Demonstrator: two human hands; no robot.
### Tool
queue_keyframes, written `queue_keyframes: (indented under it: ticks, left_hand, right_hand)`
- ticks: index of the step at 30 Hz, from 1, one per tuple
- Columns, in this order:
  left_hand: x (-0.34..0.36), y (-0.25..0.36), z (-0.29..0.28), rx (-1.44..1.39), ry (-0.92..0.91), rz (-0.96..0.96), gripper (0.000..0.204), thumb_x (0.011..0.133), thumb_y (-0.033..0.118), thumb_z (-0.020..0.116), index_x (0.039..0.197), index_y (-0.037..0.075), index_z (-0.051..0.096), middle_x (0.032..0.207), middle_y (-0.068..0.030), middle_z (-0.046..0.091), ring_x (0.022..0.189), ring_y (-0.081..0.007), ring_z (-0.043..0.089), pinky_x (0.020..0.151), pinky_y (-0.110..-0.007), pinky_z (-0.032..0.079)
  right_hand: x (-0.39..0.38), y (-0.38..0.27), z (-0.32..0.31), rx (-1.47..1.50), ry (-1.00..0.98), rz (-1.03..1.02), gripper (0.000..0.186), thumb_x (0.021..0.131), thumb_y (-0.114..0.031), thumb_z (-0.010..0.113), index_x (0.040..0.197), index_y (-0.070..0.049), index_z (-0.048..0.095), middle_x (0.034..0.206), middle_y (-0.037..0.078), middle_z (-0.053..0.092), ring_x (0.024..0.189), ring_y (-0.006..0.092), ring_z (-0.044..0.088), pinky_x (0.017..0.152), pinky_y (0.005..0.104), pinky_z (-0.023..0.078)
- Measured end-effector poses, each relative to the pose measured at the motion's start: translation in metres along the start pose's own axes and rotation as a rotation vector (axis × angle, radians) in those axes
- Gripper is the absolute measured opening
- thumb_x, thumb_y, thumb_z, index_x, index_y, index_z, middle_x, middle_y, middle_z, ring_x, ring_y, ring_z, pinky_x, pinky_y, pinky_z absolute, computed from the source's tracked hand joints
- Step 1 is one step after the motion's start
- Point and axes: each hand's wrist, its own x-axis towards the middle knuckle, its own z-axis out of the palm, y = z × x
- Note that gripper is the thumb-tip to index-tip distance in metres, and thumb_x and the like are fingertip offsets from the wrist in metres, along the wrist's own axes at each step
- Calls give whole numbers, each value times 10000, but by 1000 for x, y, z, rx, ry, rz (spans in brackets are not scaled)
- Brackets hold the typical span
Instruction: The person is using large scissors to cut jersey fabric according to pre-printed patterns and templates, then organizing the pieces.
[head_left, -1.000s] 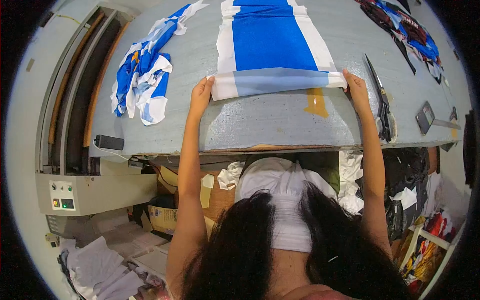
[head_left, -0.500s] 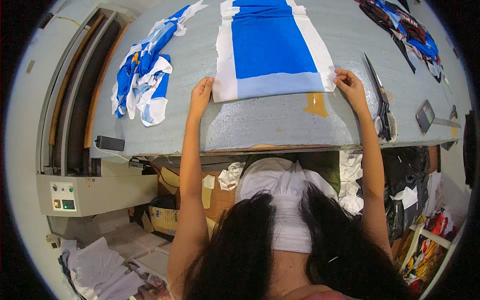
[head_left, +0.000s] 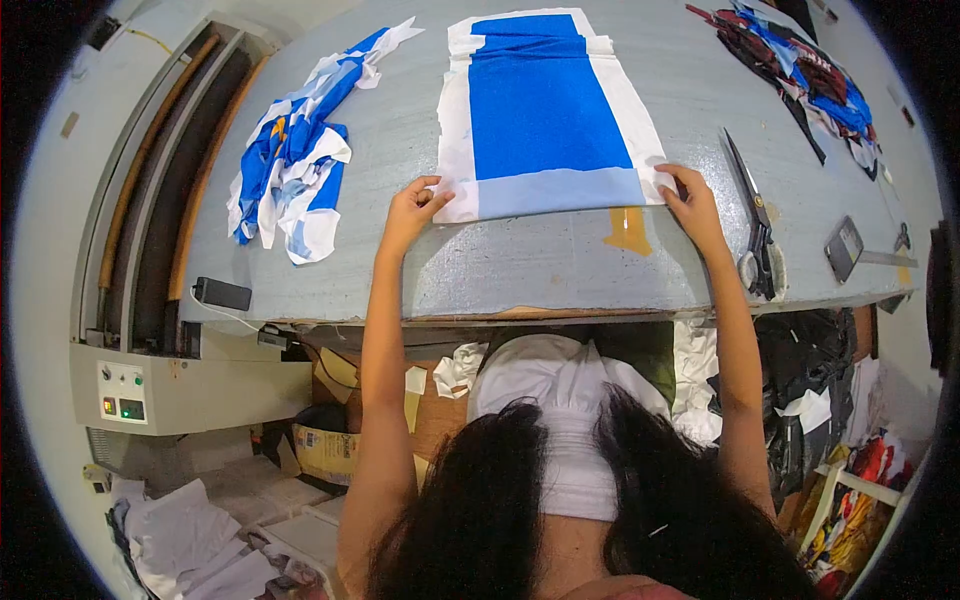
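Observation:
A blue fabric panel [head_left: 550,120] with white side borders and a pale blue band along its near edge lies spread on the grey table. Wrinkles cross its far part. At the panel's near left corner is my left hand [head_left: 410,208], thumb and forefinger parted and their tips touching the white border. On the opposite border rests my right hand [head_left: 692,205], its thumb and forefinger also apart at the cloth's edge. Large black-bladed scissors [head_left: 762,225] lie to the right of my right hand, blades pointing away.
Blue and white fabric scraps [head_left: 300,150] are heaped on the table's left side, with dark and blue scraps [head_left: 815,75] at the far right. A black box with a cable [head_left: 222,293] sits near the front left edge. A long roller machine [head_left: 165,200] flanks the table.
The panel has shifted slightly toward me and now shows its far end. My fingers, pinched at its near corners before, have parted at the edges.

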Motion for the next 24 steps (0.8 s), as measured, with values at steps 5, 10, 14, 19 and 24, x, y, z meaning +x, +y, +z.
queue_keyframes:
  ticks: [5,10,14,19,24]
  left_hand:
    - [1,-5,0,12,-5,-4,241,807,216,645,933,19,587,514,74,417,482,-14,309,443,-200,225]
    - [-1,-1,2,-110,2,-59,211,849,241,592,889,35,578,528,62,490,473,-6,354,437,-190,248]
    - [-2,-4,-1,-174,-40,-29,211,872,243,560,930,40,557,597,36,547,516,-8,408,467,-177,288]
    - [-3,-1,-3,-270,-128,87,206,887,223,538,949,26,539,765,0,589,661,-31,485,591,-177,371]
    - [-6,8,-5,-345,-194,55,121,862,126,555,929,30,528,830,-2,581,754,-52,509,667,-192,393]
  right_hand:
    - [1,11,1,71,-22,27,245,740,-25,590,981,-54,624,971,96,586,746,167,514,675,245,412]
    - [1,14,1,185,4,52,253,745,-10,573,994,-20,617,945,63,593,712,123,506,652,220,405]
    - [1,15,-1,238,31,108,211,749,9,541,942,-1,624,898,47,589,716,93,491,640,210,397]
    - [3,22,-7,552,24,276,186,727,27,531,895,-20,597,832,7,552,700,71,473,640,199,383]
    - [2,23,-9,600,31,216,247,713,35,541,950,-31,559,818,-14,526,714,66,481,670,196,388]
